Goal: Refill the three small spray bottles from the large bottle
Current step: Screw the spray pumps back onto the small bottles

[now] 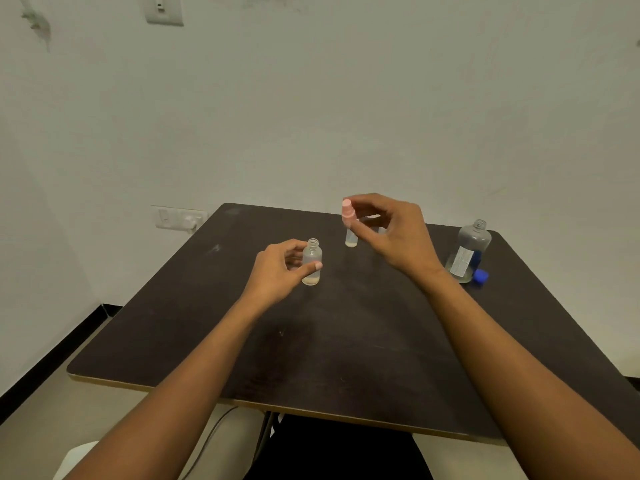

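A small clear bottle (312, 261) with no cap stands on the dark table (346, 341), a little pale liquid at its bottom. My left hand (277, 271) grips it from the left, thumb across its front. My right hand (391, 230) pinches a slimmer small spray bottle (350, 237) just below its pink top (346, 209); this bottle tilts slightly and I cannot tell whether its base touches the table. The large clear bottle (470, 251) stands uncapped at the table's right edge, with its blue cap (481, 276) lying beside its base. I cannot make out a third small bottle.
The table sits against a pale wall with a socket plate (178, 219) near its far left corner. A cable (221, 424) hangs below the front edge. The large bottle stands close to the right edge.
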The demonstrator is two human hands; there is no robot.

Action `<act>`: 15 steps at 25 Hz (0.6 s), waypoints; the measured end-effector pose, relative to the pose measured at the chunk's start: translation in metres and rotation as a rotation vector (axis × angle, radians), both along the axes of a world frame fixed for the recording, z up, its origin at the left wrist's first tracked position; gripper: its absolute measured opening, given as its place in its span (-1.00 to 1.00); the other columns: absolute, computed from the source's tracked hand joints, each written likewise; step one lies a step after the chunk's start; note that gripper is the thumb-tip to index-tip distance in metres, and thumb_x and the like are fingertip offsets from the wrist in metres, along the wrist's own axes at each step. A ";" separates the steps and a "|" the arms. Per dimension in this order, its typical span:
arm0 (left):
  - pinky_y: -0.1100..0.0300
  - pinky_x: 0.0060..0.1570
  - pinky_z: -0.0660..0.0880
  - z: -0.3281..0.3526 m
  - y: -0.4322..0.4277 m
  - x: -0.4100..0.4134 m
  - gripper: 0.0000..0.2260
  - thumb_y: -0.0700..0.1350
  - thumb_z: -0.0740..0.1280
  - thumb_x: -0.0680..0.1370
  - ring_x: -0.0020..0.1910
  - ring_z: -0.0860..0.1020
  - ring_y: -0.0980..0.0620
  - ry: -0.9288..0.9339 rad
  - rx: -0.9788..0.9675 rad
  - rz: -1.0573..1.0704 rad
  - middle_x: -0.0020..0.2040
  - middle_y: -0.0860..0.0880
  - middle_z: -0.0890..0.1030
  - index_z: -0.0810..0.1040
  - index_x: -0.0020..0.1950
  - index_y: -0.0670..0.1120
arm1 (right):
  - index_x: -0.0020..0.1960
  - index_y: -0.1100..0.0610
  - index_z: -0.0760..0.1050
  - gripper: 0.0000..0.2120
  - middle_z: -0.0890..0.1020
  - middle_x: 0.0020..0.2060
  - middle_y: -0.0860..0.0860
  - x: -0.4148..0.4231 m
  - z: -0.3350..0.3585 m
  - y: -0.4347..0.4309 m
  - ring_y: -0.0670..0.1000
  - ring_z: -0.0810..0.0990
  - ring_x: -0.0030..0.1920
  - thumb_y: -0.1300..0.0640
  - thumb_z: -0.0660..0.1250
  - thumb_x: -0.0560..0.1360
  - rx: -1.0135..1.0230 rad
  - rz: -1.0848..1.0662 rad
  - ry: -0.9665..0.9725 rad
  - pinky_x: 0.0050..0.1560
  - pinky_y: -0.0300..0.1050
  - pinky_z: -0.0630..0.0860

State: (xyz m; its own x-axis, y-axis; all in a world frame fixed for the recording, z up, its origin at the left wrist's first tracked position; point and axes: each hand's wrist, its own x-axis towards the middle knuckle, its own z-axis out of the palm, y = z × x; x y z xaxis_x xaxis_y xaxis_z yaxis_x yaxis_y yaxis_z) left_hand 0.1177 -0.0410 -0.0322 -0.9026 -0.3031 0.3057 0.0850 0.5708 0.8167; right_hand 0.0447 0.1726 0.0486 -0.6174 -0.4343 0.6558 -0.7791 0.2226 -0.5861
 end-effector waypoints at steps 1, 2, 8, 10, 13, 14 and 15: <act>0.40 0.06 0.56 0.003 0.008 -0.002 -0.60 0.02 0.59 0.50 0.02 0.67 0.27 0.003 -0.002 -0.015 0.09 0.12 0.74 0.68 0.31 0.02 | 0.22 0.03 0.69 -0.76 0.73 0.01 -0.23 0.002 0.009 0.005 -0.22 0.72 0.03 -0.02 0.49 0.60 -0.033 -0.005 -0.016 0.02 -0.37 0.60; 0.44 0.03 0.54 0.006 0.015 -0.003 -0.61 0.03 0.59 0.50 0.02 0.67 0.28 0.007 -0.003 -0.027 0.09 0.13 0.74 0.68 0.31 0.04 | 0.24 0.05 0.69 -0.74 0.74 0.01 -0.18 0.004 0.018 0.010 -0.20 0.72 0.03 0.01 0.51 0.59 -0.058 -0.003 -0.029 0.03 -0.37 0.60; 0.37 0.09 0.57 0.018 0.047 -0.005 -0.58 0.04 0.59 0.50 0.06 0.68 0.21 0.020 -0.001 -0.079 0.12 0.11 0.73 0.67 0.33 0.02 | 0.24 0.13 0.69 -0.69 0.78 0.02 -0.06 0.011 0.043 0.027 -0.07 0.76 0.01 0.13 0.57 0.52 -0.221 0.075 -0.133 0.07 -0.25 0.65; 0.36 0.10 0.56 0.019 0.054 -0.005 -0.57 0.03 0.58 0.50 0.08 0.68 0.18 0.016 -0.002 -0.087 0.15 0.09 0.73 0.66 0.35 0.00 | 0.25 0.14 0.68 -0.69 0.78 0.02 -0.06 0.010 0.042 0.029 -0.07 0.77 0.01 0.14 0.58 0.52 -0.222 0.087 -0.160 0.04 -0.29 0.63; 0.33 0.13 0.57 0.019 0.060 -0.004 -0.57 0.03 0.58 0.50 0.08 0.68 0.20 0.018 0.002 -0.106 0.15 0.09 0.73 0.66 0.35 0.01 | 0.21 0.10 0.68 -0.72 0.78 -0.04 -0.14 0.008 0.036 0.031 -0.11 0.77 0.00 0.16 0.58 0.52 -0.235 0.108 -0.213 0.00 -0.34 0.62; 0.36 0.11 0.56 0.019 0.061 -0.003 -0.56 0.03 0.58 0.50 0.08 0.67 0.20 0.015 0.002 -0.108 0.16 0.09 0.73 0.65 0.36 0.01 | 0.20 0.08 0.68 -0.73 0.78 -0.05 -0.16 0.007 0.034 0.031 -0.12 0.76 -0.01 0.16 0.58 0.51 -0.238 0.115 -0.224 0.00 -0.34 0.62; 0.37 0.10 0.55 0.019 0.062 -0.003 -0.56 0.03 0.58 0.50 0.08 0.67 0.21 0.012 0.001 -0.109 0.17 0.08 0.73 0.65 0.36 0.01 | 0.20 0.08 0.68 -0.73 0.78 -0.05 -0.16 0.006 0.032 0.030 -0.12 0.77 -0.01 0.16 0.58 0.51 -0.242 0.123 -0.233 0.00 -0.34 0.62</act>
State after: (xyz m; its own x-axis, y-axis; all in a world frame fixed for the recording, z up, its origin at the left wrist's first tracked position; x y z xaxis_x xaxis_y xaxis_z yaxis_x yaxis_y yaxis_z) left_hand 0.1146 0.0212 -0.0128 -0.9265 -0.2041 0.3162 0.1559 0.5566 0.8160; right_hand 0.0509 0.2030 0.0810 -0.7155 -0.3637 0.5965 -0.6304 -0.0318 -0.7756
